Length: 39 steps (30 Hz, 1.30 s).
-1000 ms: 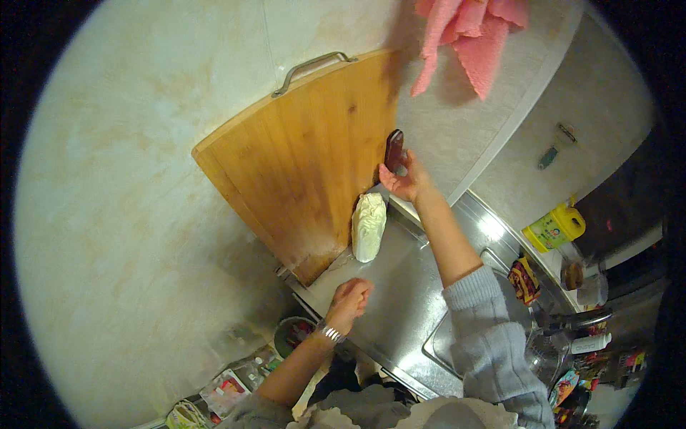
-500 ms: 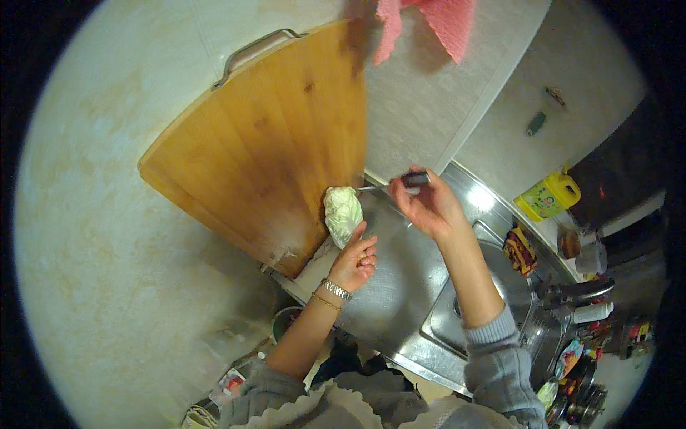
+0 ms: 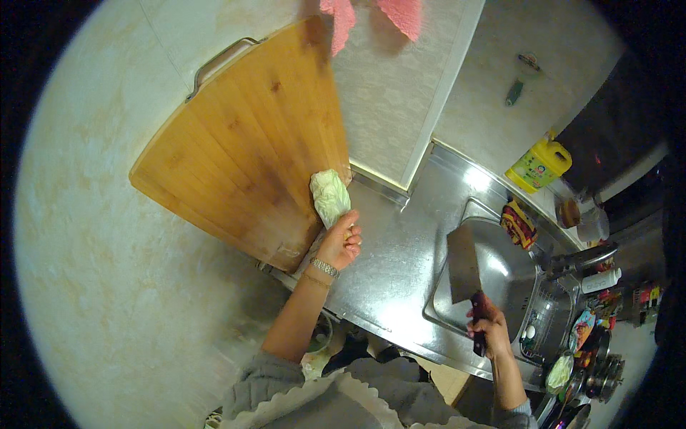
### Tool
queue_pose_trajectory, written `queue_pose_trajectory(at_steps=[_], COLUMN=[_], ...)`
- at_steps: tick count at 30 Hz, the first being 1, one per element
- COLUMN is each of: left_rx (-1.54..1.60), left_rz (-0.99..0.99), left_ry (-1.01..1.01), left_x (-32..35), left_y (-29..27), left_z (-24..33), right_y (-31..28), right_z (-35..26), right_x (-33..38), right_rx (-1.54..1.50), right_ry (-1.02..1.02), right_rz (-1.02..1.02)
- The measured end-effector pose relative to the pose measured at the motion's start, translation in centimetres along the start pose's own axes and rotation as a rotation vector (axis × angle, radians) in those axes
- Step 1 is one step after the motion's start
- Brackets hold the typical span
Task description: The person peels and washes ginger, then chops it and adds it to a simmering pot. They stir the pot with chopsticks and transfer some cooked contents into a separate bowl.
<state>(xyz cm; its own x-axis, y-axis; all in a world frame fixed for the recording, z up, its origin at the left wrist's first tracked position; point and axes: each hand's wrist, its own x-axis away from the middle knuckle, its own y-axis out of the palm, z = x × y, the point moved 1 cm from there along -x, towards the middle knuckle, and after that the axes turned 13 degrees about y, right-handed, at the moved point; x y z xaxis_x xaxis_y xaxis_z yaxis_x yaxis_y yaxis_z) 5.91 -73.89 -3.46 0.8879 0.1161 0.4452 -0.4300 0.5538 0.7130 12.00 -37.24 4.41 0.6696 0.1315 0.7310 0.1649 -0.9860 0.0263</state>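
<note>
Bamboo cutting board [image 3: 243, 150], large, with a metal handle [image 3: 221, 61] at its far end; it lies on a pale speckled counter [image 3: 93, 286], its near corner just left of the left hand.

Cabbage piece [image 3: 330, 197], pale green, lying at the board's right edge. It sits directly above the left hand [image 3: 340, 244], whose fingers are curled closed around its lower end; the thumb side is hidden, so how firmly it is clasped cannot be told. A bracelet [image 3: 324, 268] circles the wrist below that hand.

Pink cloth [image 3: 371, 14], hanging at the top edge, well above the grip on the cabbage.

Steel worktop [image 3: 400, 250], reflective, spreading to the right of the left hand and running to the sink [image 3: 500, 272].

Cleaver [image 3: 463, 263], broad rectangular blade, dark handle. The right hand [image 3: 488, 333] is fully closed around the handle, with the blade rising straight above the fist and over the sink's near rim.

Yellow detergent bottle [image 3: 537, 164], standing far above and right of the cleaver grip, behind the sink.

Tap [image 3: 579, 259], chrome, to the right of the cleaver blade; small bottles and dishware crowd beyond it, too small to tell apart.
</note>
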Motion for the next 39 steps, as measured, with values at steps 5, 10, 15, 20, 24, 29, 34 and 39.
queue_pose_trajectory(at_steps=[5, 10, 15, 20, 24, 29, 34, 39], left_rx=[-0.418, -1.286, -1.477, -1.671, -1.708, -1.721, -1.539, -1.351], left_rz=[0.127, 0.198, 0.201, 0.421, 0.343, 0.258, 0.304, 0.206], left_ry=[-0.055, 0.631, 1.219, 0.944, 0.908, 0.867, 0.851, 1.033], left_x=[-1.6, -3.4, -4.4, -4.1, -3.9, -6.3, -7.9, -7.4], left_y=[-3.0, -7.1, -6.8, -4.9, -4.6, -5.2, -5.6, -6.0], left_z=[1.4, 1.9, 1.6, 0.4, -0.9, -0.2, -0.7, -3.1], right_y=[-2.0, -1.6, -1.1, -1.6, -2.7, -4.0, -5.0, -6.1], right_z=[3.0, 4.4, 4.9, 5.5, 7.0, 9.0, 9.8, 10.3], right_x=[2.3, 3.4, 4.2, 5.6, 6.5, 6.8, 7.2, 8.1], right_rx=[-0.004, 0.129, 0.006, -0.128, -0.174, -0.164, 0.218, 0.468], right_ry=[-0.218, -0.257, -0.362, -0.3, -0.314, -0.332, -0.399, -0.579], right_rz=[0.176, 0.368, 0.284, 0.232, 0.327, 0.44, 0.731, 0.856])
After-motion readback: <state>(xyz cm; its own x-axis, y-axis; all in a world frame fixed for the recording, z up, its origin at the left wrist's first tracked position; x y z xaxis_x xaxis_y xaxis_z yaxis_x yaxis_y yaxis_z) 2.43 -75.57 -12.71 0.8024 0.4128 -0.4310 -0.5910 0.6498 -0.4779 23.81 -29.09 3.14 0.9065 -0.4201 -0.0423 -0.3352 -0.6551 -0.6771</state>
